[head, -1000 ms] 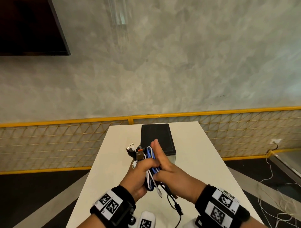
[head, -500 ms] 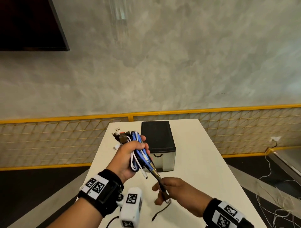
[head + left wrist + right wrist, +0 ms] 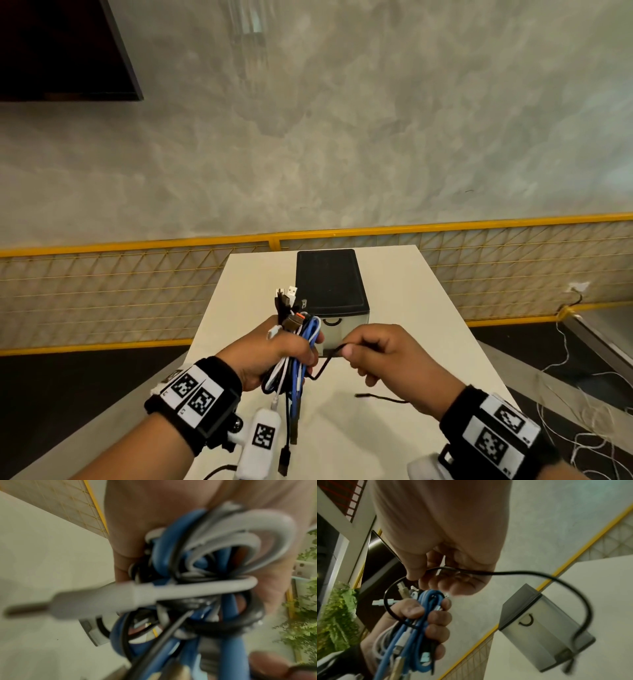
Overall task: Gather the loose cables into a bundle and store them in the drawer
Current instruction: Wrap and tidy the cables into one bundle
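My left hand grips a bundle of blue, white and black cables upright over the white table, plugs sticking out above and hanging below. The same bundle fills the left wrist view, blurred, and the bundle shows in my fist in the right wrist view. My right hand pinches a thin black cable that runs from the bundle, its loose end trailing under the wrist. The small drawer box with a dark top stands behind the hands, its drawer front closed.
A yellow-framed mesh railing runs behind the table's far edge, with a grey wall above. Loose white wires lie on the dark floor to the right. Green plants show in the wrist views.
My left hand came back toward the middle and lower with the bundle. The right hand rose from low on the table to bundle height, drawing the black cable out to the right.
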Demonstrator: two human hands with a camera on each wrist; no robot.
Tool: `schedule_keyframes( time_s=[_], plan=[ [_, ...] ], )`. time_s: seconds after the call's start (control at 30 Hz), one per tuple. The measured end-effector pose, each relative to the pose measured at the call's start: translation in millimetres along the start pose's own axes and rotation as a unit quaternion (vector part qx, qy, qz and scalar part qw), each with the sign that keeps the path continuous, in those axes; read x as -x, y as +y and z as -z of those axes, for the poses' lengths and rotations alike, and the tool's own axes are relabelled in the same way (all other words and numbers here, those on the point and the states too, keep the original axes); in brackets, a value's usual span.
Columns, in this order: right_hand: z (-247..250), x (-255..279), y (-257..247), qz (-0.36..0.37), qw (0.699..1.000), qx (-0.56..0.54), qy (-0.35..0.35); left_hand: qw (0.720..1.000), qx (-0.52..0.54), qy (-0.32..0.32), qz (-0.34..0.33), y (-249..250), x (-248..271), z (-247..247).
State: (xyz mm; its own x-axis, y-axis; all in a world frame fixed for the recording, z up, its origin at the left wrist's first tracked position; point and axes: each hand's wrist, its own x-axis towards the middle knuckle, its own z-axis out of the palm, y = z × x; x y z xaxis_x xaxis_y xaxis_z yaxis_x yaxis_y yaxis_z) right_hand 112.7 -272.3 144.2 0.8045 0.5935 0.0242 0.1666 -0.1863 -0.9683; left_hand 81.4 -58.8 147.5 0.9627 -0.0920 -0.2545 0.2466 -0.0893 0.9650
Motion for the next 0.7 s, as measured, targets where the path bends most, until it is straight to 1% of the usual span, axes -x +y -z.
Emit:
schedule_keyframes(
  time_s=[0.07, 0.1, 0.2, 0.23, 0.27, 0.3, 0.33, 0.37, 0.4, 0.47, 0.5, 0.57, 0.7],
  plan=[
    [-5.3, 1.2, -1.6, 0.027, 1.000, -0.014, 0.000, 1.000, -0.019, -0.006, -0.002, 1.2, 0.1, -3.4],
    [-7.2, 2.1, -1.3, 0.029, 0.999, -0.031, -0.010, 1.000, -0.023, -0.010, -0.002, 1.8, 0.0, -4.3],
    [-9.2, 4.7, -0.4, 0.004, 0.998, -0.062, -0.032, 1.000, -0.003, 0.003, 0.013, 2.9, -0.8, -4.2],
    [-9.0, 4.7, -0.1, 0.001, 0.998, -0.044, -0.035, 1.000, 0.009, 0.004, 0.017, 2.9, -1.3, -4.6],
    [-9.4, 3.3, 1.2, 0.001, 0.999, -0.002, -0.038, 1.000, 0.023, 0.002, 0.021, 2.6, -1.9, -5.5],
    [-10.8, 1.8, 0.8, 0.006, 0.998, 0.039, -0.043, 0.999, 0.039, 0.000, 0.026, 2.3, -2.1, -7.1],
    [-12.9, 0.2, 1.1, 0.015, 0.997, 0.058, -0.045, 0.998, 0.055, -0.002, 0.033, 2.0, -2.6, -9.3],
    [-15.6, -1.5, 1.1, 0.024, 0.998, 0.040, -0.038, 0.997, 0.067, -0.003, 0.040, 2.1, -3.1, -12.5],
    [-18.8, -3.5, 1.7, 0.034, 0.999, -0.003, -0.021, 0.996, 0.077, -0.004, 0.046, 2.0, -3.5, -16.0],
    [-24.5, -7.8, 3.2, 0.052, 0.995, -0.078, 0.028, 0.993, 0.103, -0.002, 0.059, 1.0, -4.8, -23.1],
    [-27.0, -10.4, 5.0, 0.063, 0.992, -0.091, 0.056, 0.990, 0.123, 0.000, 0.067, -1.2, -6.0, -25.4],
    [-29.7, -14.9, 6.8, 0.079, 0.990, -0.073, 0.091, 0.981, 0.176, 0.001, 0.076, -6.0, -7.3, -28.5],
    [-24.7, -20.4, 3.4, 0.101, 0.989, -0.041, 0.095, 0.964, 0.257, -0.015, 0.071, -16.2, -5.4, -31.3]
  ],
)
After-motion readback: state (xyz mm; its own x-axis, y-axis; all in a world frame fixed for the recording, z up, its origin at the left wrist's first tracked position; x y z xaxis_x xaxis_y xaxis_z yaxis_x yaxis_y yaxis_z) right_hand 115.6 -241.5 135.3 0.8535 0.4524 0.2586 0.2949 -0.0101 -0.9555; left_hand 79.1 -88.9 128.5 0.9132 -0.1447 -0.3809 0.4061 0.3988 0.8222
